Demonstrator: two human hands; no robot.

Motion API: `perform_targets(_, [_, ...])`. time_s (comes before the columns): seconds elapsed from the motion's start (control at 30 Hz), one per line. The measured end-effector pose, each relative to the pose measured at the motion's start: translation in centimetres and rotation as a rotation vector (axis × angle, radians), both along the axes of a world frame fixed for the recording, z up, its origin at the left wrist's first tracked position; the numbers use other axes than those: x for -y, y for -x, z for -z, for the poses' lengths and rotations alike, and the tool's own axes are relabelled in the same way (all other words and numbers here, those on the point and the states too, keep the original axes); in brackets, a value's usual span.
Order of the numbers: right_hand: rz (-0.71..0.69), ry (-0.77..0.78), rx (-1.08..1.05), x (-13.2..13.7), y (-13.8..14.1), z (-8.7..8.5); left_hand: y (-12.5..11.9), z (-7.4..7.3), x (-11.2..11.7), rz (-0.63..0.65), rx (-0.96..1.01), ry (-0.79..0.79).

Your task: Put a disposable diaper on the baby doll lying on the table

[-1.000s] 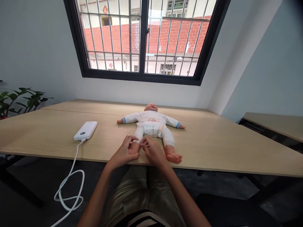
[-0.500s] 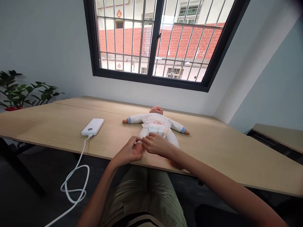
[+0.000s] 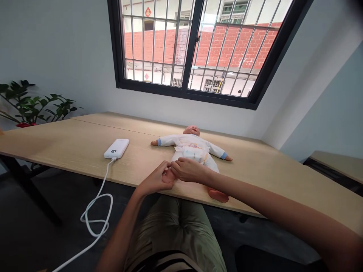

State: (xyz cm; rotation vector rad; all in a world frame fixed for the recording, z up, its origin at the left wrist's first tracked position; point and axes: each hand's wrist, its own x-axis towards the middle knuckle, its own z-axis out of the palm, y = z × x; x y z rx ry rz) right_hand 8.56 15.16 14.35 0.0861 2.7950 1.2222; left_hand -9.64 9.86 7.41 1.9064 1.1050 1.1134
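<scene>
A baby doll (image 3: pixel 195 140) in a white outfit with blue cuffs lies on its back, head toward the window, with a white diaper (image 3: pixel 193 153) around its hips. My left hand (image 3: pixel 154 180) is curled around the doll's foot (image 3: pixel 168 176) on the left side. Closed at the ankle of that same leg, my right hand (image 3: pixel 188 170) pinches the end of the white trouser leg, which the fingers largely hide. The fingertips of both hands meet there. The doll's other foot (image 3: pixel 218 195) is bare, near the table edge under my right forearm.
A white power bank (image 3: pixel 117 148) lies on the wooden table (image 3: pixel 70 145) to the left. Its white cable (image 3: pixel 96 198) hangs over the front edge in loops. A potted plant (image 3: pixel 36 105) stands at the far left. Behind the table is a barred window (image 3: pixel 187 49).
The view has shifted slightly, so everything sits a little farther right. My right forearm is lower, and the doll's other foot shows more. Both hands stay at the same leg.
</scene>
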Motion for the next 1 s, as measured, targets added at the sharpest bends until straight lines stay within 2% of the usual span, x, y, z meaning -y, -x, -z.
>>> perform_targets(0.23, [0.075, -0.005, -0.054, -0.2, -0.1, 0.7, 0.2, -0.2, -0.2, -0.006, -0.032, -0.048])
perform_targets(0.47, [0.126, 0.011, -0.137, -0.4, -0.4, 1.8, 0.1, -0.4, 0.1, -0.04, 0.026, -0.01])
perform_targets(0.73, [0.273, 0.038, -0.111, 0.6, -0.2, 1.8, 0.1, -0.3, 0.0, -0.048, 0.027, -0.018])
perform_targets(1.0, [0.15, -0.007, -0.162, 0.3, -1.2, 1.5, 0.2, 0.0, -0.1, -0.046, 0.014, -0.042])
